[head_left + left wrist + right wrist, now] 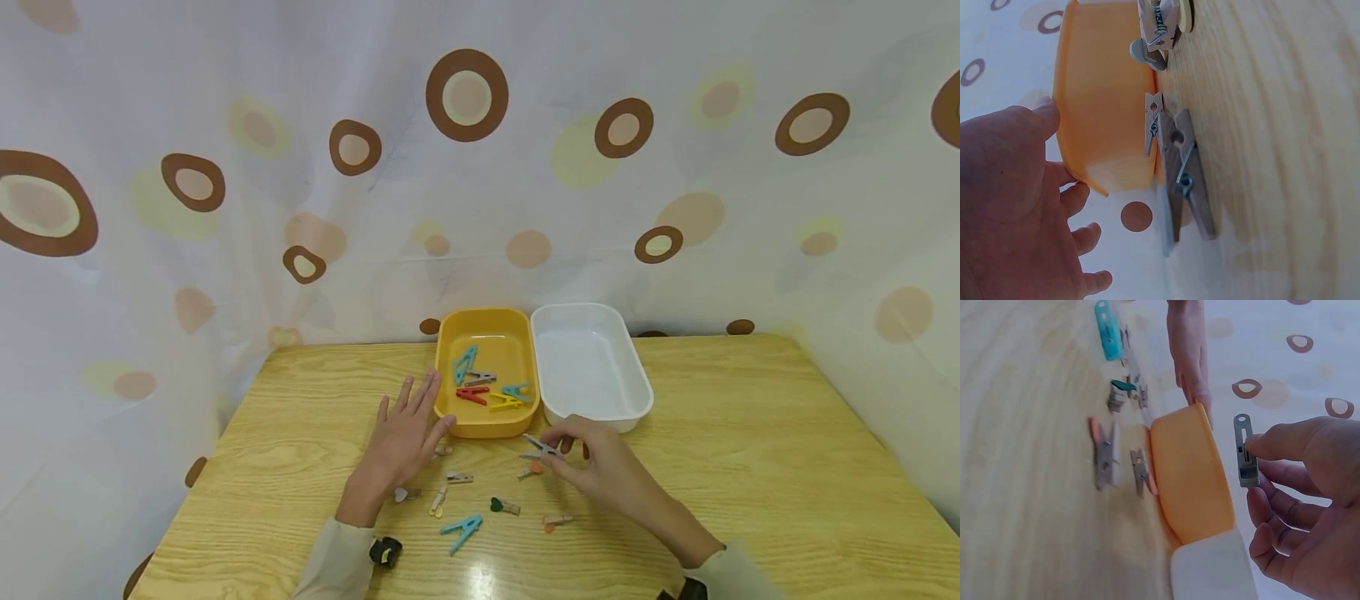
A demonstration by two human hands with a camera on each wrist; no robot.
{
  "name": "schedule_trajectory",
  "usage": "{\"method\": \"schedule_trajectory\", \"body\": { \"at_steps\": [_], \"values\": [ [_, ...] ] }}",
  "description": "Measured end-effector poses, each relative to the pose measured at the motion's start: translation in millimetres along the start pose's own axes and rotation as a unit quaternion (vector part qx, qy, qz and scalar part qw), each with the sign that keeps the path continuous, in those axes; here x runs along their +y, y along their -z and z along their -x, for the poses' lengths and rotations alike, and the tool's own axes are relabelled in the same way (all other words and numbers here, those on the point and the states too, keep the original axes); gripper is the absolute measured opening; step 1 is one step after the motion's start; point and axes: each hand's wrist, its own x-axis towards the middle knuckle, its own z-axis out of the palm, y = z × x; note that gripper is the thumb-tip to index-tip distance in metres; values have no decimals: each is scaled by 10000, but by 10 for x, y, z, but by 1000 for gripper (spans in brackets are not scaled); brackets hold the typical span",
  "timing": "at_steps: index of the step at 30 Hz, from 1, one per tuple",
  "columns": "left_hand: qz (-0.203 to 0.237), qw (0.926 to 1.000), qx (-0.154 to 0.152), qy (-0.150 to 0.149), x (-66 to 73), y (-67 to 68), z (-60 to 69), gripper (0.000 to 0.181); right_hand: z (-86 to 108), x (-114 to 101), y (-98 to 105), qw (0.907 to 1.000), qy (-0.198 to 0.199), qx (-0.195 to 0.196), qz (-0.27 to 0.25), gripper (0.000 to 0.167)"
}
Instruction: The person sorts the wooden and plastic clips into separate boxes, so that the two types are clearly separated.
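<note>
Grey peg [1241, 440] is pinched between thumb and fingers of the right hand [600, 467], its spread legs projecting leftward beyond the grip. Judged light, stiff and sprung, not fragile; best held near the spring. It is held just in front of yellow tray [487, 428] and white tray [596, 367]. Left hand [401, 442], fingers extended, is rested against the yellow tray's rim.

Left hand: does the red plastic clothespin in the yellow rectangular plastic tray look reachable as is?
Likely yes. The left hand holds nothing and is at the left side of the yellow tray, which has no lid; nothing visibly covers the red clothespin. It probably just needs to lift up and in.
</note>
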Motion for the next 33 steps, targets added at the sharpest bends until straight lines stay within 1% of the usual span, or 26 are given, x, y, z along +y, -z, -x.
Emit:
{"method": "schedule_trajectory", "body": {
  "at_steps": [3,8,13,17,25,31,33],
  "values": [
    [-21,10000,5,6,-3,2,-2,75,-132,35,21,9995,204,214,84,17],
    [-32,10000,-6,21,-8,-3,0,75,-351,124,31,9988,197,357,281,16],
    [-31,10000,46,6,-12,-11,-7,75,-566,181,37,9985,135,358,379,16],
    [11,10000,20,32,-7,-7,-4,74,-724,220,22,9986,71,334,401,16],
    [19,10000,15,48,-9,4,0,75,-1014,313,-55,9983,-126,247,504,16],
    [-5,10000,10,46,-13,1,3,75,-1206,387,-115,9979,-135,217,594,16],
    [-10,10000,12,36,-19,-7,2,75,-1258,417,-135,9973,-210,200,671,16]
  ]
}}
